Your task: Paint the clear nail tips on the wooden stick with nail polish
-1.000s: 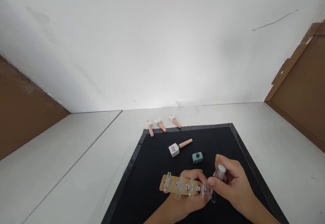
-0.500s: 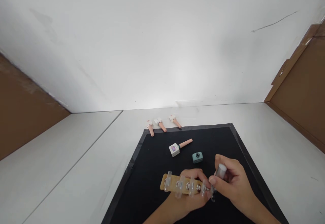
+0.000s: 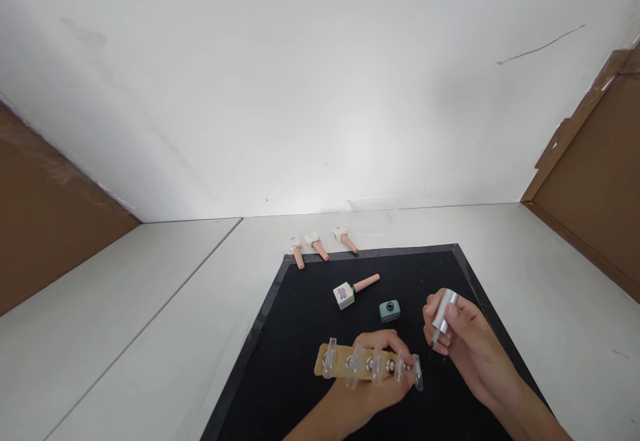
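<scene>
The silver cap (image 3: 445,311) was pinched between the thumb and bent fingers of the right hand (image 3: 470,341), to the right of the green bottle (image 3: 389,312). Its thin brush (image 3: 435,338) was pointed down and to the left, apart from the clear nail tips (image 3: 355,367). On the near side of the green bottle, a tan strip (image 3: 341,361) was gripped at its right end by the closed fingers of the left hand (image 3: 379,395). Five nail tips were lined up along it, with shiny studs (image 3: 370,365) seen beside them.

The strip was judged light and stiff, best held by its edges — the tips looked thin and easily knocked. The cap looked light but smooth, maybe slippery, so was best held by its thick part; the brush was judged soft.

The green bottle was set, neck open, on a flat black mat (image 3: 305,334). To its left a white bottle (image 3: 344,295) with a pink cap was laid; farther beyond, three more small bottles (image 3: 296,254) were laid by the mat's far edge. Under everything, a white table (image 3: 165,307) was seen — and behind the green bottle, a scratched white wall (image 3: 300,94). Brown cardboard (image 3: 595,187) was put up on both sides.
</scene>
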Demonstrator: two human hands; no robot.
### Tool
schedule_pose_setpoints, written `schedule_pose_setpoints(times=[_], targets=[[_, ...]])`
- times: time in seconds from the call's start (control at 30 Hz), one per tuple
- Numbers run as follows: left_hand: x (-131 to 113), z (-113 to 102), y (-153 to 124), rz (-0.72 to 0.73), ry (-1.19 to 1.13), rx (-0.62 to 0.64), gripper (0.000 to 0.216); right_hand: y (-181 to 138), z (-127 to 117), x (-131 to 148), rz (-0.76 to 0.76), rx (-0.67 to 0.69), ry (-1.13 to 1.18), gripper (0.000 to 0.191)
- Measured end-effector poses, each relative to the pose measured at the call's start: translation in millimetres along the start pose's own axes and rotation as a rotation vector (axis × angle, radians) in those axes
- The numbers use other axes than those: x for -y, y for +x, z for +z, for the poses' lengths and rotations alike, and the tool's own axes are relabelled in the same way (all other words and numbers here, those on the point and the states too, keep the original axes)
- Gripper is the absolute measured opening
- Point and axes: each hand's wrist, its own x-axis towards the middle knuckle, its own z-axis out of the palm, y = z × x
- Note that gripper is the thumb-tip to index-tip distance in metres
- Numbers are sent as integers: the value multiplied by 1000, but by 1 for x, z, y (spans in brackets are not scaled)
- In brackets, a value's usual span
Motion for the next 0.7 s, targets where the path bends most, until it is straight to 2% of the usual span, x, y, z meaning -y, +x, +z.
schedule_pose_setpoints(times=[0.1, 0.37, 0.47, 0.6, 0.7], targets=[[1, -1, -1, -53, -14, 4, 29, 0, -1, 4, 61, -20, 55, 36], [21, -7, -1, -87, -20, -26, 31, -2, -10, -1, 34, -12, 70, 28], [22, -8, -1, -104, -34, -49, 35, -2, -12, -4, -38, -21, -74, 31], [17, -7, -2, -91, -65, -50, 34, -5, -11, -3, -219, -45, -405, 33], [11, -5, -3, -87, -78, -43, 33, -7, -9, 1, -269, 31, -556, 36]])
